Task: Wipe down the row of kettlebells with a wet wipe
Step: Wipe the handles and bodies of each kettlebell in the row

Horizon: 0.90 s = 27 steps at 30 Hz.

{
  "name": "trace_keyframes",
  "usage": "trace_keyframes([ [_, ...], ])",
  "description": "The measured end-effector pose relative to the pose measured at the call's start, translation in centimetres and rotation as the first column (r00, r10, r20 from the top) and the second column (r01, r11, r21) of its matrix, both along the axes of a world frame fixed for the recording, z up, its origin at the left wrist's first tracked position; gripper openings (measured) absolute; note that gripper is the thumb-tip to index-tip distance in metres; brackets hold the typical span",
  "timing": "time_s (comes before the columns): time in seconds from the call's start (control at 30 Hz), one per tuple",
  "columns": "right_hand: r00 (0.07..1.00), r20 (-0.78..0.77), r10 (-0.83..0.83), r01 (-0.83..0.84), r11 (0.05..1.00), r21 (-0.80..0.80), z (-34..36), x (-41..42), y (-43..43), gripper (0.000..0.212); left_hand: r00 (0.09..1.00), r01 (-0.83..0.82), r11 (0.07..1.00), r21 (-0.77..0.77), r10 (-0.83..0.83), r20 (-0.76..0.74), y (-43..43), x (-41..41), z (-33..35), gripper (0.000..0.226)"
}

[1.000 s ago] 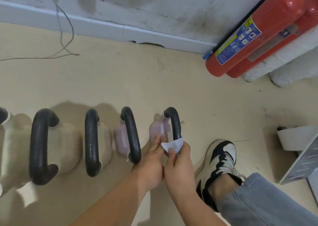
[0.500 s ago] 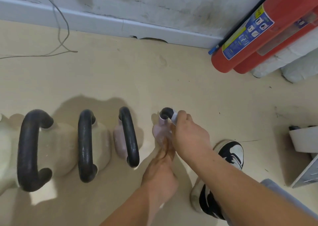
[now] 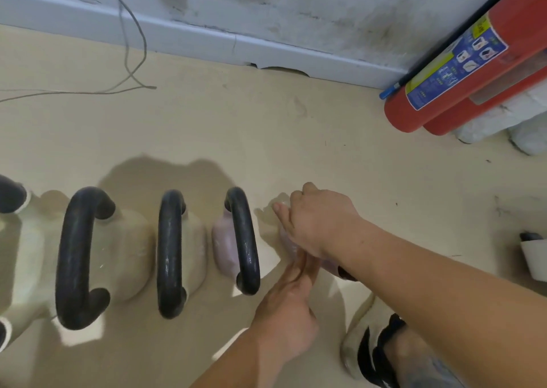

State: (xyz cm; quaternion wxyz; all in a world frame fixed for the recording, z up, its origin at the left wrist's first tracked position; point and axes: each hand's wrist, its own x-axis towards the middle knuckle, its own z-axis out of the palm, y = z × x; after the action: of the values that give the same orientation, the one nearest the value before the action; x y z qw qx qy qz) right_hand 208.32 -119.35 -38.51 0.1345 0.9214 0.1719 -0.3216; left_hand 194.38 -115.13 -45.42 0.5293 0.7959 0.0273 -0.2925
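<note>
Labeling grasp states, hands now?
Left hand: fingers extended against the rightmost kettlebell, steadying, not gripping.
Right hand: closed over that kettlebell's handle; wipe not visible.

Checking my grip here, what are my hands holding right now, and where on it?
Both are on the rightmost kettlebell: the right hand closed over its handle's far end, the left hand against its body. The wipe isn't visible.
</note>
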Motion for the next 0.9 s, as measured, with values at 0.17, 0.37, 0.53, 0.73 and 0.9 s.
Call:
trace_keyframes([
  [0.17,0.976,-0.113,-0.185,0.189,0.982,0.029,1.9,-0.7,-3.2,0.036,1.0,0.026,1.0,0.002,-0.026,0.012,-0.3,-0.5,-1.0,0.096],
  [0.37,0.954,-0.087,-0.287,0.291,0.956,0.044,1.0,0.0,-1.2,0.036,1.0,0.024,1.0,0.012,-0.023,-0.015,0.2,0.3,-0.2,0.103],
  [0.53,0.993,-0.059,0.103,-0.112,0.977,-0.184,-0.4,1.6,0.7,0.046,0.998,0.036,0.999,0.037,-0.034,-0.055,-0.1,0.5,-0.1,0.111],
  [0.73,0.988,-0.055,0.143,-0.148,0.984,-0.1,1.2,0.5,-2.0,0.064,0.993,0.102,0.994,0.039,-0.099,-0.069,0.4,0.5,0.9,0.103],
  [0.9,0.965,-0.256,-0.047,0.058,0.998,0.033,3.7,-0.2,-3.8,0.049,0.998,0.048,0.999,0.013,-0.048,-0.049,1.2,1.5,2.5,0.086],
])
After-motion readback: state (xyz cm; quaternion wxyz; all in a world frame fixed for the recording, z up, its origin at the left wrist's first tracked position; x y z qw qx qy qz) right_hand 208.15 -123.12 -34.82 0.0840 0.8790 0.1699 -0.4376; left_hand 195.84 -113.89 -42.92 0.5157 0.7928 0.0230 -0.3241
